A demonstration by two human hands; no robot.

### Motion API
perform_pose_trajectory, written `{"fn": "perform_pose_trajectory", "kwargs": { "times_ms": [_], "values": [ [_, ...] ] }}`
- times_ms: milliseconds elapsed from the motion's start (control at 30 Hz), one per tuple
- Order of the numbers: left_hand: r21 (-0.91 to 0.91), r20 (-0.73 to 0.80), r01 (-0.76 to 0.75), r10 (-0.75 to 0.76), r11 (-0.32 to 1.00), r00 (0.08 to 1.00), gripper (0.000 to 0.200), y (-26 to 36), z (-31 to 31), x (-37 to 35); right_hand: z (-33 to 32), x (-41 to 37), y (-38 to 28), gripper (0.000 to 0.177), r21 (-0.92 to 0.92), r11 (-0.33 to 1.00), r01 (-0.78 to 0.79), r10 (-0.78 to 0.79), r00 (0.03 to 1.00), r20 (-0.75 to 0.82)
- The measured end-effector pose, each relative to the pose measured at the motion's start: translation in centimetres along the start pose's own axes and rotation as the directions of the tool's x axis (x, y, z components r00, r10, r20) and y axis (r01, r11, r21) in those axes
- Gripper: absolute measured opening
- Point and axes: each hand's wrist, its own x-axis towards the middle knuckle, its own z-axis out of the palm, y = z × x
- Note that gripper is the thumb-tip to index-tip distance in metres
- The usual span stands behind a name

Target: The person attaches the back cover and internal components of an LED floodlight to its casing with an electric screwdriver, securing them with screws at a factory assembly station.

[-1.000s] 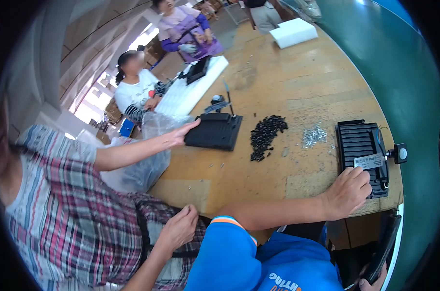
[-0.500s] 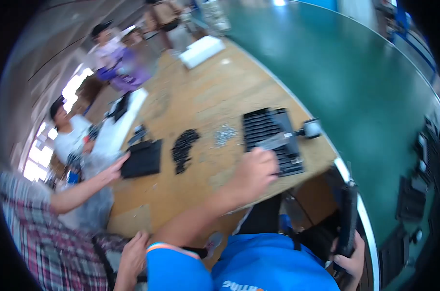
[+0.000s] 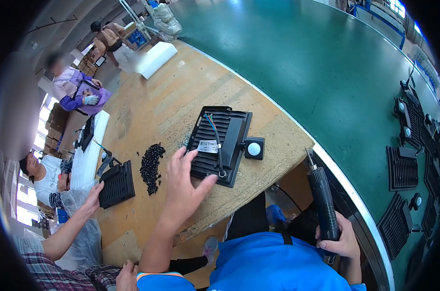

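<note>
A black finned floodlight [image 3: 234,131] lies back side up on the wooden workbench. It has a white printed label [image 3: 208,146], a cable ending in coloured wires [image 3: 212,123], and a small sensor head [image 3: 254,149] on its right side. My left hand [image 3: 183,182] is open, its spread fingers at the light's lower left edge and close to the label. Off the bench corner, my right hand [image 3: 345,238] is closed around a black electric screwdriver [image 3: 323,199], whose bit points up and away from me.
Black small parts [image 3: 152,167] form a pile left of the floodlight. A co-worker's hand [image 3: 90,199] touches another floodlight [image 3: 117,185]. Several finished-looking lights [image 3: 402,167] lie on the green conveyor [image 3: 297,72]. A white foam block [image 3: 159,59] stands at the far end.
My left hand has moved back from over the floodlight's label and its fingers have spread. The view has shifted, and my right hand still holds the screwdriver.
</note>
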Motion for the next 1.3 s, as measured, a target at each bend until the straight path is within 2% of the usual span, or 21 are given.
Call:
{"fn": "perform_pose_trajectory", "kwargs": {
  "times_ms": [167,300,367,433,467,500,567,633,700,767,867,900,933,967,1033,1067,1100,1133,1200,1233,1300],
  "values": [
    [0.015,-0.012,-0.07,0.07,0.997,0.997,0.064,1.8,0.8,0.1,0.2,-0.2,0.1,0.071,0.01,1.0,-0.015,0.016,0.999,-0.036],
    [-0.235,-0.15,-0.064,0.028,0.97,0.988,0.045,-0.6,-0.2,1.4,0.1,-0.5,0.4,0.067,0.024,1.0,-0.006,0.008,0.996,-0.088],
    [-0.345,-0.098,0.041,-0.079,0.938,0.992,0.047,-0.4,-0.8,1.7,-0.1,-0.5,0.5,0.067,0.033,0.999,0.018,-0.014,0.995,-0.099],
    [-0.184,-0.07,-0.052,0.04,0.982,0.997,0.044,0.8,0.0,2.0,-0.1,-0.3,0.7,0.067,0.034,0.999,0.037,-0.034,0.995,-0.096],
    [-0.185,-0.04,-0.073,0.067,0.98,0.997,0.048,1.8,0.7,2.1,0.0,-0.2,0.6,0.067,0.036,0.999,0.033,-0.029,0.995,-0.097],
    [-0.053,-0.059,-0.137,0.134,0.989,0.989,0.056,2.2,2.0,2.2,0.0,-0.1,0.5,0.066,0.037,0.999,0.031,-0.028,0.995,-0.1],
    [0.104,-0.086,-0.138,0.147,0.985,0.985,0.062,4.2,3.7,3.1,0.1,-0.2,0.4,0.066,0.033,0.999,0.034,-0.031,0.995,-0.095],
    [0.054,-0.11,-0.121,0.127,0.991,0.986,0.06,4.3,5.9,4.3,0.0,-0.4,0.6,0.066,0.032,0.999,0.04,-0.036,0.995,-0.096],
    [0.059,-0.121,-0.206,0.212,0.977,0.97,0.049,4.6,6.5,4.8,-0.4,-0.7,1.0,0.066,0.02,0.998,0.051,-0.049,0.995,-0.081],
    [0.082,-0.201,-0.376,0.385,0.923,0.901,0.039,4.0,7.4,5.4,-0.4,-0.9,1.1,0.065,0.033,0.998,0.052,-0.048,0.994,-0.099],
    [-0.051,-0.186,-0.492,0.476,0.869,0.86,0.03,4.8,6.8,5.9,-0.1,-0.8,0.8,0.064,0.065,0.997,0.038,-0.03,0.992,-0.124],
    [-0.097,-0.185,-0.561,0.539,0.822,0.822,0.028,4.9,6.8,6.1,-0.1,-0.8,0.8,0.063,0.082,0.996,0.027,-0.017,0.992,-0.127],
    [-0.069,-0.264,-0.66,0.625,0.748,0.735,0.018,5.0,6.9,6.4,-0.2,-0.8,0.8,0.063,0.072,0.997,0.02,-0.011,0.992,-0.123],
    [-0.075,-0.266,-0.666,0.629,0.742,0.73,0.018,4.9,6.9,6.8,-0.1,-0.9,0.8,0.063,0.071,0.997,0.023,-0.014,0.991,-0.133],
    [-0.181,-0.177,-0.783,0.763,0.595,0.621,0.019,3.9,6.3,7.7,-0.1,-0.9,0.8,0.068,0.032,0.999,0.03,-0.026,0.993,-0.116],
    [-0.159,-0.138,-0.784,0.772,0.601,0.62,0.018,2.8,6.1,8.4,-0.2,-1.1,0.8,0.068,0.032,0.999,0.03,-0.026,0.991,-0.128],
    [-0.138,-0.184,-0.806,0.785,0.575,0.591,0.019,1.6,5.9,9.1,-0.3,-1.3,0.9,0.07,0.023,1.0,0.021,-0.019,0.994,-0.104],
    [-0.078,-0.172,-0.804,0.786,0.59,0.593,0.024,1.0,4.8,9.6,-0.4,-1.5,0.9,0.072,0.014,1.0,0.012,-0.011,0.997,-0.08],
    [-0.027,-0.068,-0.665,0.662,0.746,0.746,0.04,-1.6,3.7,10.0,-0.6,-1.6,0.9,0.072,0.005,1.0,0.011,-0.01,0.997,-0.079],
    [-0.031,-0.063,-0.672,0.669,0.74,0.74,0.04,-2.3,3.6,10.0,-0.5,-1.5,0.9,0.071,-0.009,1.0,0.011,-0.011,0.998,-0.062],
    [0.077,-0.222,-0.334,0.343,0.939,0.913,0.05,-3.0,3.5,9.5,-0.5,-1.3,0.9,0.071,-0.011,1.0,0.011,-0.012,0.998,-0.061]
  ]
}}
